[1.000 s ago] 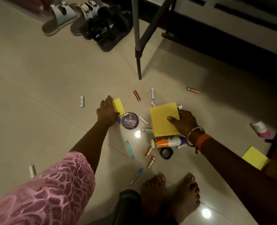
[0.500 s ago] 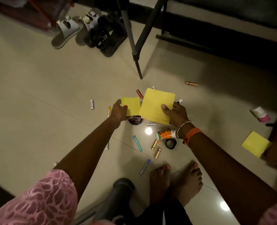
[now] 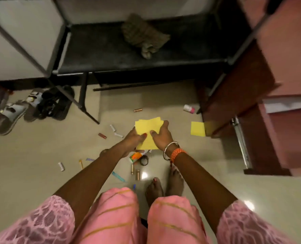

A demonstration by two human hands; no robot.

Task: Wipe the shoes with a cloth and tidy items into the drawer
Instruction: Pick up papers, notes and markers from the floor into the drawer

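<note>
Yellow sheets now gathered in both hands

Left hand [image 3: 134,138] and right hand [image 3: 161,136], apart half a second ago, now pinch one stack of yellow sheets [image 3: 149,128] together above the orange tube [image 3: 135,157].

Glossy beige tiled floor [image 3: 31,155], black metal-framed shelf [image 3: 128,55] ahead, reddish-brown wooden cabinet [image 3: 278,50] right.

At frame centre, flat yellow paper sheets [image 3: 149,131]; another yellow square sheet [image 3: 197,128] lies right of them. Pink lace-patterned sleeves [image 3: 40,224] fill the bottom corners, and a reddish-brown wooden cabinet [image 3: 278,67] stands upper right.
</note>
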